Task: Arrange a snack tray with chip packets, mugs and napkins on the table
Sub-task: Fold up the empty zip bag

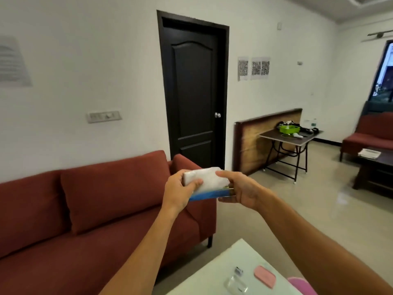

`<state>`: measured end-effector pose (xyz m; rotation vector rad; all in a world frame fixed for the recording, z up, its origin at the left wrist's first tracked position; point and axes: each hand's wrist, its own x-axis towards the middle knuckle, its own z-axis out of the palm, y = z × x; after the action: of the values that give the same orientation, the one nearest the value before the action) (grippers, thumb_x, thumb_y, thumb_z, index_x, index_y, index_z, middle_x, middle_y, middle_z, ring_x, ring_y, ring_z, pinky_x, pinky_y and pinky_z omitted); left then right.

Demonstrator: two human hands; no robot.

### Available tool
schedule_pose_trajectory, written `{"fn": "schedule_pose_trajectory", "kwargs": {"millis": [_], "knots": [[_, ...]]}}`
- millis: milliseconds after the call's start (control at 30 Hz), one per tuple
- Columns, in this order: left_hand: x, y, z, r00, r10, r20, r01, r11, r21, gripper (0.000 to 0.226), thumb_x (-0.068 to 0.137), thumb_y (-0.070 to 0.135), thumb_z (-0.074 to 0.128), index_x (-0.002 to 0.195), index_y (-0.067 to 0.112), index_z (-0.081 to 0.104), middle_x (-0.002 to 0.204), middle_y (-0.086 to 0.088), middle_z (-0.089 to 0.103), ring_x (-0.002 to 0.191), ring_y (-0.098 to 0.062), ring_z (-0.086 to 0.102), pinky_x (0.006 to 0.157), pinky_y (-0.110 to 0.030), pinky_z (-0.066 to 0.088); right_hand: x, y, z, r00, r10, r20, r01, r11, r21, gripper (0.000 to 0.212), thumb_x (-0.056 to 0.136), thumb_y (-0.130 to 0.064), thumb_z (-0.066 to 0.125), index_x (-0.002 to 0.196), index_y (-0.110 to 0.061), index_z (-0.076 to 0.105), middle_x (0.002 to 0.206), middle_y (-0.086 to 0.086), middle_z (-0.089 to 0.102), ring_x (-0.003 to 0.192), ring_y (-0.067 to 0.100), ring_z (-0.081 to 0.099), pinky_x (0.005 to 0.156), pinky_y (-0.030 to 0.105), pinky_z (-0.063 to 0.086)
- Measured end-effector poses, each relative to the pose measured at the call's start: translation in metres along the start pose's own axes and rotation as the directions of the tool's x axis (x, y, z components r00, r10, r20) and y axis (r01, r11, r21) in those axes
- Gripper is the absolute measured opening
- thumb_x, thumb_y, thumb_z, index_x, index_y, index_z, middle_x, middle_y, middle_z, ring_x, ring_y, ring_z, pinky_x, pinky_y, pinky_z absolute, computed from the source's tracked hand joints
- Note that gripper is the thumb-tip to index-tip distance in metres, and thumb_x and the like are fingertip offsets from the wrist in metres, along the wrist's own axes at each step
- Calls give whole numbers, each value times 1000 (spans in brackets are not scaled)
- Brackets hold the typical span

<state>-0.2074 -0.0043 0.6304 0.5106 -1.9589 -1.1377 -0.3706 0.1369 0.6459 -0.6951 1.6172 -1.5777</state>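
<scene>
Midair, napkin pack (pixel 205 179) w/ blue base, pinched by left grip (pixel 180 189) & right grip (pixel 238 191).

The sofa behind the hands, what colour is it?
Dark red sofa, clear in the head view.

There is one view only, from a wide-angle camera on the person's head. It looks forward and a little down, across the room toward the far wall with the door (pixel 192 90). The sofa (pixel 85 209) fills the lower left, near the camera. The corner of a white table (pixel 223 271) is very near at the bottom edge. Both forearms reach out from the bottom into the centre. The straight lines bend at the edges of the picture.
</scene>
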Motion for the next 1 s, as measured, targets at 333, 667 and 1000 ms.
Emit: {"fn": "schedule_pose_trajectory", "kwargs": {"millis": [333,667,1000], "knots": [[38,-53,186,965,-223,135,233,971,-59,36,83,42,78,112,23,67,105,1,74,86,-13,74,68,-27,59,69,53,-157,959,69,-274,-67,998,16,23,85,1,75,107,0,73,100,15,71,74,21,72,53,23,58],[33,-201,485,635,-742,217,768,637,-66,21,86,36,76,94,17,73,67,6,75,56,-6,71,45,-11,41,153,229,-404,840,458,-292,-442,888,123,28,91,0,70,117,9,66,95,18,64,74,21,65,61,28,61],[-72,-359,698,123,-925,360,987,152,53,22,90,23,75,106,12,67,87,-7,74,61,-14,72,47,-23,50,147,488,-544,466,726,-506,-700,652,291,19,91,-3,71,108,3,67,85,19,67,60,22,64,46,25,52]]}}
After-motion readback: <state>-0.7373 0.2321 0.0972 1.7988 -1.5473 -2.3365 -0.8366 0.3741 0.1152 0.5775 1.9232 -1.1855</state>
